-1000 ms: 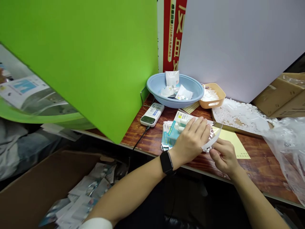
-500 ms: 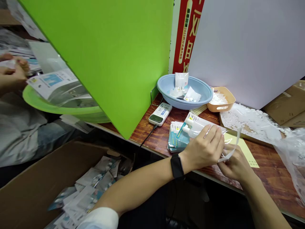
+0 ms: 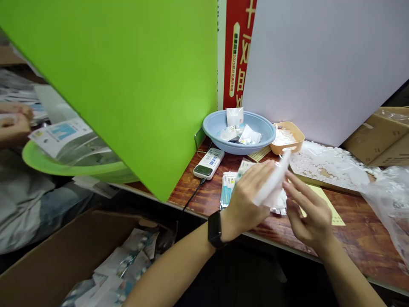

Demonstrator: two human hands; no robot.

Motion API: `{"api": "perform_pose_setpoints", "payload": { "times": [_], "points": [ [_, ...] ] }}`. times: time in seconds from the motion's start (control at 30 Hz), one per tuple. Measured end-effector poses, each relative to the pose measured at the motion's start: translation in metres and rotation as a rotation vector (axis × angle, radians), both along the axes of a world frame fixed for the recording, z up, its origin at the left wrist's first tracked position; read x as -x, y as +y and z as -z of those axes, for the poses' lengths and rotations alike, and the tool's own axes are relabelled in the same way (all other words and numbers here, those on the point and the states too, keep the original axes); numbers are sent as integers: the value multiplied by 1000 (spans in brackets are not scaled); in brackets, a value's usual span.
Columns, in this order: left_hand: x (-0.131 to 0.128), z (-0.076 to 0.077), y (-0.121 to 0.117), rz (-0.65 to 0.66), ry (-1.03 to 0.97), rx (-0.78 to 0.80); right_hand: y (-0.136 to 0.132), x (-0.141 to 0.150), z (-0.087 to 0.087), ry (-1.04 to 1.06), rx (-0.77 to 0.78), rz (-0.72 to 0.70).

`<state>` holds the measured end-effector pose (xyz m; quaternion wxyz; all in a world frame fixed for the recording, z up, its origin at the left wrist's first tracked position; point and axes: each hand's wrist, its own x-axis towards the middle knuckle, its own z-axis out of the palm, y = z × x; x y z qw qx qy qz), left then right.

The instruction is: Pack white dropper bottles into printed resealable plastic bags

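Note:
My left hand (image 3: pixel 247 196), with a black smartwatch (image 3: pixel 215 229) on its wrist, has a white plastic strip (image 3: pixel 273 183) pinched against its fingers. My right hand (image 3: pixel 308 215) is close to the strip on its right, fingers apart and holding nothing. Beneath my hands lies a stack of blue-and-white printed packets (image 3: pixel 227 189) on the wood-grain table (image 3: pixel 358 230). A silvery packet (image 3: pixel 277 209) shows past my left fingertips, and a yellow card (image 3: pixel 329 209) lies to the right.
A blue basin (image 3: pixel 238 132) holds white packets, beside an orange basket (image 3: pixel 287 138). A white electronic device (image 3: pixel 207 164) has a black cable. A tray of white flakes (image 3: pixel 322 164) and a plastic bag (image 3: pixel 386 200) sit right. A cardboard box (image 3: pixel 64 260) of packets sits below the table edge.
The white strip has risen from across the packets and now stands up near my left hand. My right hand has moved off it, and my view has shifted slightly.

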<state>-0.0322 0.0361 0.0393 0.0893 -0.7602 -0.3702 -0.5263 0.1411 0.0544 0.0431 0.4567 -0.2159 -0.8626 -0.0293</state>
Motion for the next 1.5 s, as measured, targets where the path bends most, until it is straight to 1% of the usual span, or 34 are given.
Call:
{"api": "perform_pose_setpoints", "payload": {
  "times": [0.07, 0.13, 0.17, 0.23, 0.27, 0.3, 0.37, 0.47, 0.53, 0.6, 0.67, 0.73, 0.77, 0.83, 0.9, 0.93, 1.0, 1.07, 1.13, 1.17, 1.27, 1.33, 1.5],
  "points": [
    [6, -9, -10, 93, -240, 193, -4, -1, -6, 125, -32, 23],
    [10, -15, -20, 255, -412, 373, -9, 0, -11, 191, -20, 11],
    [11, -18, -24, 377, -487, 468, -12, 0, -13, 213, 16, -15],
    [13, -21, -29, 638, -624, 682, -16, 1, -17, 238, 143, -100],
    [14, -22, -30, 739, -674, 789, -18, 2, -18, 238, 218, -153],
    [15, -23, -29, 808, -715, 875, -19, 2, -18, 229, 290, -203],
    [17, -24, -26, 881, -789, 967, -20, 3, -19, 210, 398, -270],
    [19, -23, -21, 955, -899, 982, -18, 6, -17, 203, 487, -276],
    [20, -22, -20, 956, -946, 997, -16, 8, -15, 204, 515, -267],
    [22, -20, -20, 907, -956, 1026, -15, 10, -13, 183, 517, -250],
    [25, -19, -21, 867, -946, 1057, -16, 9, -12, 183, 512, -191],
    [28, -18, -20, 870, -952, 1072, -17, 8, -9, 322, 571, -130],
    [29, -18, -20, 883, -970, 1065, -17, 6, -8, 419, 639, -121],
    [32, -18, -18, 910, -1012, 1042, -15, 4, -6, 549, 839, -147],
    [33, -18, -18, 928, -1009, 1051, -13, 4, -6, 548, 1032, -202],
    [33, -17, -18, 941, -993, 1078, -12, 4, -6, 538, 1103, -221],
    [32, -17, -19, 969, -947, 1167, -11, 6, -8, 566, 1198, -238],
    [30, -17, -20, 954, -946, 1232, -11, 8, -11, 618, 1264, -242],
    [27, -18, -19, 880, -992, 1235, -10, 10, -12, 681, 1334, -232],
    [25, -18, -18, 818, -1032, 1209, -10, 10, -12, 721, 1359, -225],
    [22, -18, -13, 580, -1170, 1082, -8, 9, -11, 826, 1382, -175],
    [21, -18, -10, 468, -1227, 1004, -7, 8, -10, 852, 1380, -148],
    [17, -16, -9, 390, -1280, 932, -4, 7, -12, 878, 1425, -104]
  ]
}}
